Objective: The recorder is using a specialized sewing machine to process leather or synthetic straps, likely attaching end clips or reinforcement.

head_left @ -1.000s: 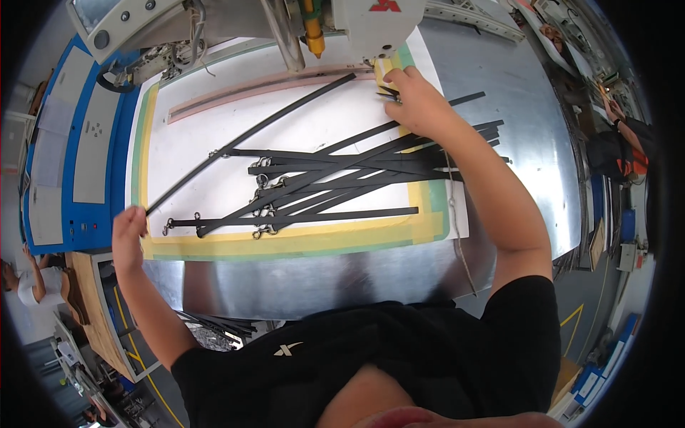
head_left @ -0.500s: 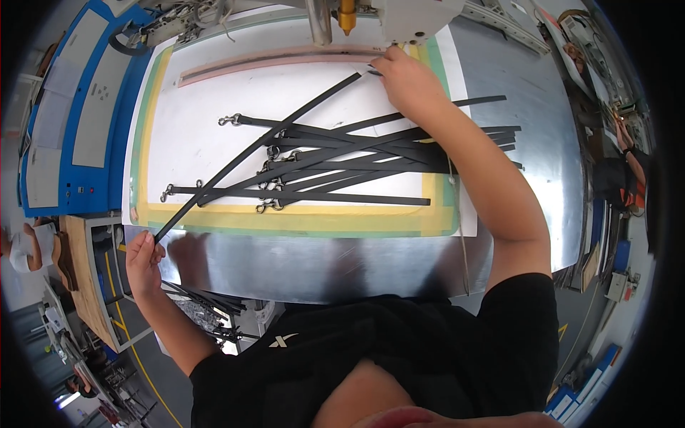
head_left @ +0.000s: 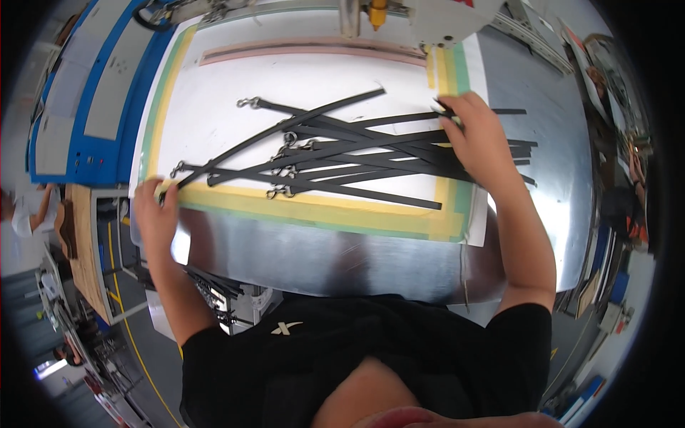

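Observation:
At the left front corner of the white sheet, my left hand (head_left: 157,217) pinches the lower end of a long black strap (head_left: 246,148). The strap runs obliquely away to the right, and its far tip lies loose on the sheet. My right hand (head_left: 474,132), to the right of that tip, is closed on a small dark tool (head_left: 444,110) with a bright glint; its kind is not clear. Below both hands lies a crossed pile of black straps (head_left: 357,171), several with metal snap hooks (head_left: 280,192) at their left ends.
A white sheet (head_left: 214,85) edged in yellow and green tape covers part of the metal table (head_left: 357,260). A pink slotted strip (head_left: 314,51) lies at the back. Machine parts with a brass-coloured nozzle (head_left: 377,14) hang above. A blue cabinet (head_left: 61,167) stands left.
My right hand has moved right and nearer, away from the strap's tip, with the small tool in it. The strap has come down onto the pile. My left hand stays at its lower end.

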Demonstrator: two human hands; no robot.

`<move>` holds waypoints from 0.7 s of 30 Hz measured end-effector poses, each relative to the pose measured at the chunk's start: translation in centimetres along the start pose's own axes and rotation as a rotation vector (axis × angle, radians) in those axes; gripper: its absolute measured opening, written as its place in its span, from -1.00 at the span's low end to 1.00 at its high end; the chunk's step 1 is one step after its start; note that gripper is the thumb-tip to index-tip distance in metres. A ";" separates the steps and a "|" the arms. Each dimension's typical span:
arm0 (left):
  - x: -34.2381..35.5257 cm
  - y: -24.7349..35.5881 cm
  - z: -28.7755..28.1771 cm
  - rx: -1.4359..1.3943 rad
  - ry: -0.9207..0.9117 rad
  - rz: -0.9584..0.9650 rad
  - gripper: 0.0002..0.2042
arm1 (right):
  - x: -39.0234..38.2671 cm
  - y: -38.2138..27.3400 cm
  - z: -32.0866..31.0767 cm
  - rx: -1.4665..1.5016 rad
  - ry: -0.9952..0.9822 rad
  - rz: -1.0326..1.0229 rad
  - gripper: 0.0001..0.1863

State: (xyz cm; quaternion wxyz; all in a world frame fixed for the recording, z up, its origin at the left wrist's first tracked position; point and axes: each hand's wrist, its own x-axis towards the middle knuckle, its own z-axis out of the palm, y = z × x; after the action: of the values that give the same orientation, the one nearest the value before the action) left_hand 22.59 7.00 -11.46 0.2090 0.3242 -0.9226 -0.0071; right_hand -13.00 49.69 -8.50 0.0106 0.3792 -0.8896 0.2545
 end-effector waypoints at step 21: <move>5.7 17.8 -7.3 -0.527 0.172 0.178 -0.83 | -5.9 -1.5 3.1 -0.054 0.059 -0.441 -0.62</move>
State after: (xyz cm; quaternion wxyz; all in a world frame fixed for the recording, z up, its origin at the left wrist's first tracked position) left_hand 10.84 18.55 0.05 0.3635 0.1757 -0.8926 -0.2006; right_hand -7.24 51.27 -11.75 0.1023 0.5566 -0.7908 0.2329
